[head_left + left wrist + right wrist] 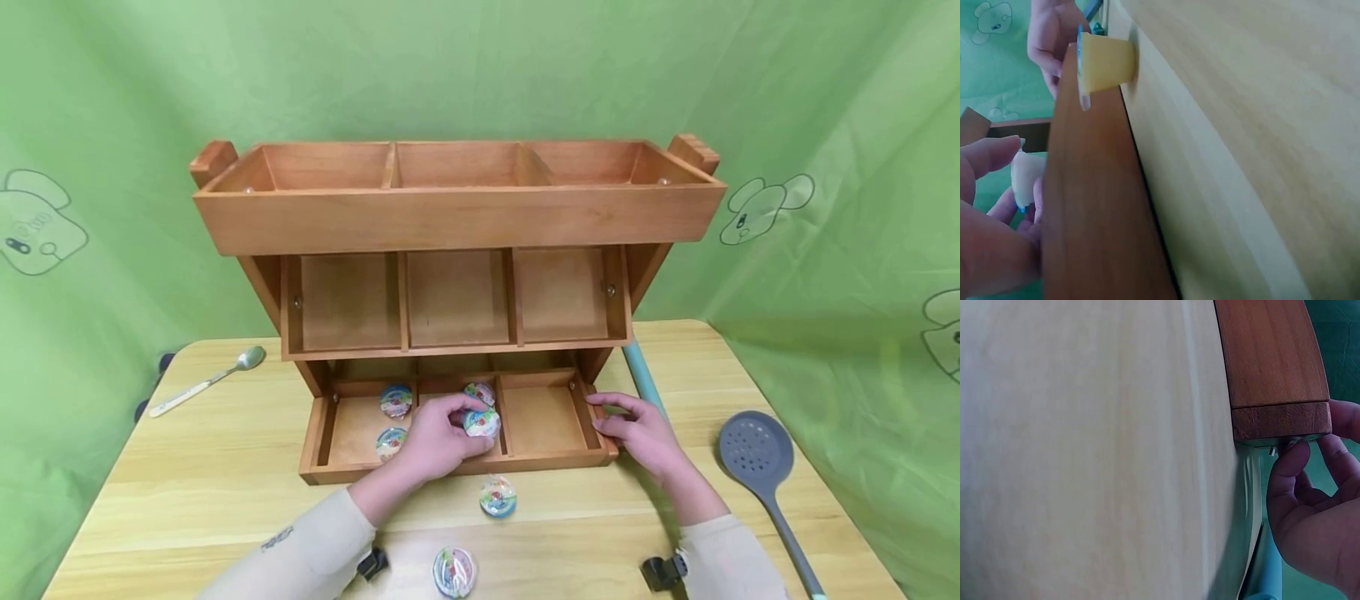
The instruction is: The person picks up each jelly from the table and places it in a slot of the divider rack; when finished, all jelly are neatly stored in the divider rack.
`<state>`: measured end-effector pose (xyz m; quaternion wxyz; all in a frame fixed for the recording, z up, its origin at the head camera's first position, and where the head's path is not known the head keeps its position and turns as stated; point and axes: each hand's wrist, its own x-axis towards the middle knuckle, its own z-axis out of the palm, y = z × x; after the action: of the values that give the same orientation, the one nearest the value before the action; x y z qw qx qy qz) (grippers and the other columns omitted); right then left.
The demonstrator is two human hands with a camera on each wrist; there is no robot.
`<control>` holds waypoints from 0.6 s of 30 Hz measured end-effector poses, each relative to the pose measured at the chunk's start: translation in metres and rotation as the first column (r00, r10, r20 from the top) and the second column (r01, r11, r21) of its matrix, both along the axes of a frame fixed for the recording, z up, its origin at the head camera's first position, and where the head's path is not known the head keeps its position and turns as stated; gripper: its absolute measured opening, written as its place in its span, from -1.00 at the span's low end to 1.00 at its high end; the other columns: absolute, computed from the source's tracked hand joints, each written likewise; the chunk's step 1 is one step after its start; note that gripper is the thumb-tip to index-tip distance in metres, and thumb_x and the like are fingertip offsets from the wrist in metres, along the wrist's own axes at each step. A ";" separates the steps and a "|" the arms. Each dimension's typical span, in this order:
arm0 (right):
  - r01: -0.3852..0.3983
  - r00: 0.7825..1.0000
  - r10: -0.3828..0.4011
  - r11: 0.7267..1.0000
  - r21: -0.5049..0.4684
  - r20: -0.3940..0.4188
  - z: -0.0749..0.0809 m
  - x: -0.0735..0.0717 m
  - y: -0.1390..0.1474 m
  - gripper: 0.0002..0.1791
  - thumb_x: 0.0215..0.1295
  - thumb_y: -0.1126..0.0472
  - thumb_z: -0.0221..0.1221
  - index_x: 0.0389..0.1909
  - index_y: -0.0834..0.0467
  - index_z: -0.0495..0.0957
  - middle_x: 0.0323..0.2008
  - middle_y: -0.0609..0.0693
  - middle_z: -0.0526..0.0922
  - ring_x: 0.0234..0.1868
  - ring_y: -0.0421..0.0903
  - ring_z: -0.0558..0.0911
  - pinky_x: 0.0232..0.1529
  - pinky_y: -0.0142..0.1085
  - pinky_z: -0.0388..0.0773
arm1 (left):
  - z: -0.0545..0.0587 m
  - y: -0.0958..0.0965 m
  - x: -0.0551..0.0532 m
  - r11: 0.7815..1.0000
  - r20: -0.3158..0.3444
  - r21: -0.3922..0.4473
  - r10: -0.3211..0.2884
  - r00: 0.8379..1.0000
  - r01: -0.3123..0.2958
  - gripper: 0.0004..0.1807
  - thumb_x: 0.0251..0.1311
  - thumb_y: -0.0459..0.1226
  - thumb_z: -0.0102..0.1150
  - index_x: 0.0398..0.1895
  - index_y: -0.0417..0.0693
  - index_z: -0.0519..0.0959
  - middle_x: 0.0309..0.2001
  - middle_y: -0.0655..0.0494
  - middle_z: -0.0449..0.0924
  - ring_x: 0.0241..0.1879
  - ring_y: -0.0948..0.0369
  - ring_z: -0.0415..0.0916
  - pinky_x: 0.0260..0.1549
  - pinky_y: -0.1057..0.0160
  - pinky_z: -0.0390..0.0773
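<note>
My left hand [442, 437] pinches a small jelly cup [481, 423] with a printed lid between thumb and fingers, above the middle compartment of the bottom wooden tray [457, 470]. In the left wrist view the held cup [1027, 178] looks whitish. Behind it, another jelly cup [480, 392] lies in that middle compartment. Two jelly cups [395, 401] lie in the left compartment, one partly behind my hand. My right hand [637, 429] grips the tray's right end, with thumb and fingers at the end wall [1282, 422].
Two jelly cups [498, 497] stand on the table [570, 533] before the tray. Above rise the tilted middle tray [457, 300] and top tray [457, 221], each with three compartments. A spoon [210, 382] lies left; a grey skimmer [757, 454] and teal bar [643, 375] lie right.
</note>
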<state>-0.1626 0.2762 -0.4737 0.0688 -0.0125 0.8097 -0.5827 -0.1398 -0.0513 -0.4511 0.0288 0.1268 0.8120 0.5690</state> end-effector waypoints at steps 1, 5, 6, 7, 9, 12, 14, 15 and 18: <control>0.001 1.000 -0.001 1.000 0.002 0.000 0.000 0.000 0.000 -0.57 0.26 0.40 0.26 0.16 0.33 0.55 0.14 0.32 0.50 -0.34 -0.15 0.60 -0.35 -0.29 0.62 | -0.001 0.001 -0.002 1.000 -0.005 -0.016 0.004 1.000 -0.004 -0.61 -0.15 -0.36 0.58 -0.17 -0.09 0.70 -0.37 0.11 0.57 -0.33 0.13 0.49 -0.41 0.24 0.54; 0.001 1.000 -0.001 1.000 0.003 0.000 0.000 0.000 0.001 -0.57 0.26 0.39 0.27 0.16 0.32 0.56 0.14 0.32 0.50 -0.35 -0.15 0.59 -0.35 -0.29 0.61 | -0.009 0.003 -0.006 0.997 0.017 -0.074 0.000 1.000 0.001 -0.63 -0.12 -0.35 0.57 -0.16 -0.08 0.71 -0.39 0.12 0.55 -0.35 0.17 0.46 -0.40 0.24 0.49; 0.001 1.000 -0.001 1.000 0.002 0.001 0.000 0.000 0.001 -0.57 0.26 0.39 0.27 0.17 0.32 0.56 0.14 0.32 0.50 -0.36 -0.15 0.59 -0.36 -0.29 0.61 | -0.010 0.003 -0.007 0.996 0.024 -0.083 -0.006 1.000 0.008 -0.63 -0.10 -0.35 0.56 -0.15 -0.08 0.70 -0.39 0.13 0.55 -0.35 0.18 0.46 -0.39 0.24 0.49; 0.002 1.000 -0.002 1.000 0.000 0.001 0.000 0.000 0.001 -0.57 0.26 0.39 0.27 0.17 0.32 0.56 0.13 0.32 0.50 -0.36 -0.15 0.59 -0.36 -0.29 0.61 | -0.012 0.003 -0.008 0.996 0.031 -0.092 -0.012 0.999 0.015 -0.63 -0.09 -0.35 0.56 -0.15 -0.08 0.70 -0.39 0.13 0.56 -0.35 0.19 0.46 -0.38 0.24 0.50; 0.003 1.000 -0.003 1.000 -0.003 0.001 0.000 0.000 0.001 -0.57 0.26 0.39 0.27 0.16 0.32 0.56 0.13 0.32 0.50 -0.35 -0.15 0.59 -0.36 -0.29 0.61 | -0.014 0.003 -0.009 0.995 0.054 -0.093 -0.026 0.998 0.030 -0.62 -0.09 -0.37 0.56 -0.13 -0.10 0.70 -0.38 0.13 0.57 -0.35 0.20 0.48 -0.36 0.23 0.52; 0.004 1.000 -0.004 1.000 -0.004 0.004 0.000 0.000 0.000 -0.57 0.25 0.40 0.27 0.17 0.33 0.56 0.14 0.32 0.49 -0.34 -0.14 0.60 -0.34 -0.29 0.62 | -0.015 0.003 -0.011 0.995 0.092 -0.088 -0.045 0.995 0.053 -0.60 -0.10 -0.40 0.55 -0.11 -0.14 0.68 -0.37 0.13 0.59 -0.35 0.20 0.51 -0.36 0.23 0.56; 0.006 1.000 -0.006 1.000 -0.002 0.004 0.000 0.000 0.000 -0.57 0.25 0.40 0.26 0.16 0.33 0.56 0.14 0.32 0.49 -0.33 -0.14 0.60 -0.33 -0.29 0.62 | -0.015 0.003 -0.012 0.993 0.109 -0.094 -0.057 0.992 0.068 -0.58 -0.10 -0.40 0.55 -0.09 -0.15 0.67 -0.37 0.13 0.59 -0.35 0.20 0.52 -0.36 0.24 0.57; 0.006 1.000 -0.006 1.000 -0.001 0.005 0.000 0.000 0.000 -0.57 0.25 0.40 0.26 0.16 0.33 0.56 0.14 0.32 0.49 -0.32 -0.14 0.60 -0.33 -0.29 0.62 | -0.016 0.003 -0.012 0.992 0.110 -0.098 -0.063 0.992 0.074 -0.58 -0.10 -0.41 0.55 -0.09 -0.16 0.67 -0.37 0.12 0.59 -0.35 0.20 0.52 -0.36 0.24 0.57; 0.004 1.000 -0.004 1.000 0.004 0.002 0.000 0.000 0.001 -0.57 0.25 0.39 0.26 0.16 0.32 0.56 0.14 0.31 0.50 -0.32 -0.14 0.60 -0.32 -0.29 0.62 | -0.016 0.003 -0.013 0.989 0.112 -0.118 -0.076 0.991 0.089 -0.59 -0.07 -0.41 0.53 -0.08 -0.18 0.67 -0.34 0.10 0.59 -0.33 0.20 0.51 -0.33 0.26 0.56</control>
<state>-0.1625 0.2767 -0.4741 0.0683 -0.0101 0.8107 -0.5814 -0.1527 -0.0484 -0.4667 0.1039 0.1276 0.8366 0.5225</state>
